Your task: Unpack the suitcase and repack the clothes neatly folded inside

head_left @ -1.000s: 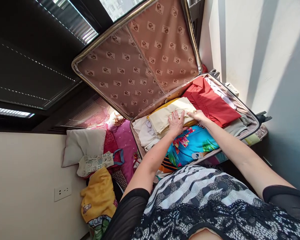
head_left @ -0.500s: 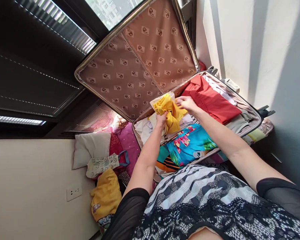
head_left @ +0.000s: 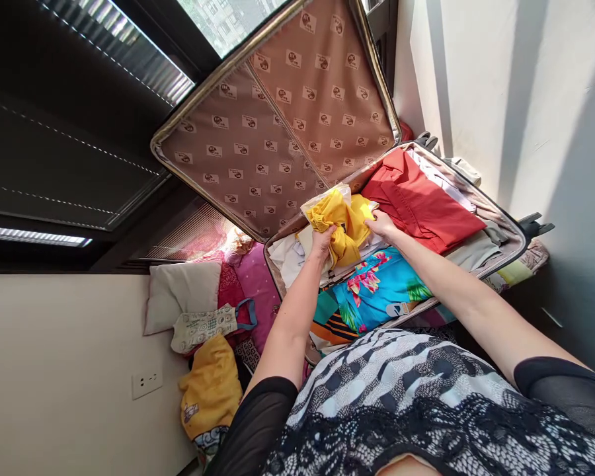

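While the left hand (head_left: 321,243) has its fingers closed round a bunched, bright-yellow soft cloth garment (head_left: 346,233), the right hand (head_left: 381,225) pinches the same garment at its right-hand edge. Grip state: 2 hands, 1 garment, each hand gripping. The garment is gathered in folds on the left-hand side and spread flatter toward the right hand. A pale cream cloth (head_left: 341,192) shows along its far edge; whether it is lining or a separate piece cannot be told.

Location: above the left part of a packed suitcase with a pinkish fabric lining (head_left: 514,241). Below and left of the garment, crumpled white cloth clothes (head_left: 283,259). Just beyond the right hand, a folded plain red cloth garment (head_left: 424,205). On the near side, a bright-blue cloth with pink flowers and green leaves (head_left: 377,281), a small whitish tag (head_left: 396,309) on it; beside it, an orange-and-black striped cloth (head_left: 334,324). At the right end, folded grey cloth (head_left: 471,254).

The suitcase's lid, lined in brownish-pink printed fabric (head_left: 297,132), stands raised at the far side.

Outside, left: a rectangular light-grey pillow (head_left: 181,294), a pale patterned cloth bag with blue handles (head_left: 203,327), and a heaped mustard-yellow cloth (head_left: 211,380) near a white wall socket (head_left: 147,382).
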The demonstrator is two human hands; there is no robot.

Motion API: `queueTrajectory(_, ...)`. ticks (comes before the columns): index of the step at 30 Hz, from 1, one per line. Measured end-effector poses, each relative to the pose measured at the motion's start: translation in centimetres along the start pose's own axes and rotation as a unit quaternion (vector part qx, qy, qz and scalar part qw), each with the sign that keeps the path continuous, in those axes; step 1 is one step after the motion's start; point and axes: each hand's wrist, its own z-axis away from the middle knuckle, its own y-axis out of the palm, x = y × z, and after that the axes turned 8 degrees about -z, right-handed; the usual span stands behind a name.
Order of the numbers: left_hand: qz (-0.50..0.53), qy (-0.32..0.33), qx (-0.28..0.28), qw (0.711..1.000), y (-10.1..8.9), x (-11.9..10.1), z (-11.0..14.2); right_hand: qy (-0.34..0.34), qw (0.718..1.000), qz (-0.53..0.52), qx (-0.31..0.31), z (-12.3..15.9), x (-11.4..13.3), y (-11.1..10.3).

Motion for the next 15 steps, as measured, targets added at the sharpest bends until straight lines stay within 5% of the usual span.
queueTrajectory(8,0.003,0.048,0.116,0.992,-1.0,0.3,1.1,-0.139,0.988,-0.005,0.069,3.0,3.8,7.3)
queueTrajectory(11,-0.027,0.096,0.119,0.988,-0.2,0.6,1.2,-0.127,0.985,0.018,0.114,2.9,4.1,6.9)
queueTrajectory(15,-0.075,0.074,0.034,0.994,1.1,0.8,0.7,-0.137,0.975,0.039,0.173,2.3,3.8,4.5)
